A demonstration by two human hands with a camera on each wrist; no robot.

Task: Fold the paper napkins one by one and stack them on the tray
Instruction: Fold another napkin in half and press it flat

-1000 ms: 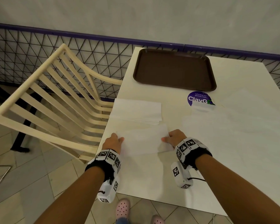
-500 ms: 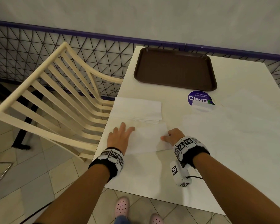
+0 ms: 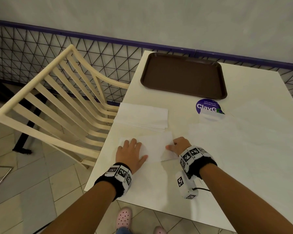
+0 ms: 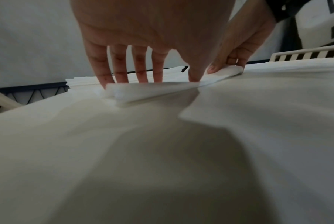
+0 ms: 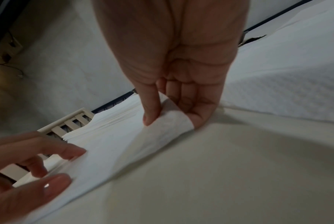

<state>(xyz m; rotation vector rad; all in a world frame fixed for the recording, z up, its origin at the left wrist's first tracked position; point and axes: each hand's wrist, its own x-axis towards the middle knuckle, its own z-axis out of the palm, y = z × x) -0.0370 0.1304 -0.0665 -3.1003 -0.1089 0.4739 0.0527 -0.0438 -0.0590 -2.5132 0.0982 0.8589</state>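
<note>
A white paper napkin (image 3: 155, 146) lies on the white table (image 3: 243, 157) near its front left corner. My left hand (image 3: 131, 152) lies flat on the napkin's left part, fingers straight and spread (image 4: 141, 72). My right hand (image 3: 177, 146) pinches the napkin's right edge (image 5: 170, 119) between thumb and fingers and lifts it off the table. A stack of unfolded napkins (image 3: 142, 116) lies just behind. The brown tray (image 3: 183, 75) sits bare at the table's far edge.
A cream slatted chair (image 3: 57, 102) stands left of the table. A purple round sticker (image 3: 207, 106) lies in front of the tray. Large thin white sheets (image 3: 235, 132) cover the table's right side. A black wire fence (image 3: 41, 48) runs behind.
My left hand has opened from a curled grip at the napkin's left edge and moved right onto the napkin, flat. My right hand keeps its pinch on the right edge.
</note>
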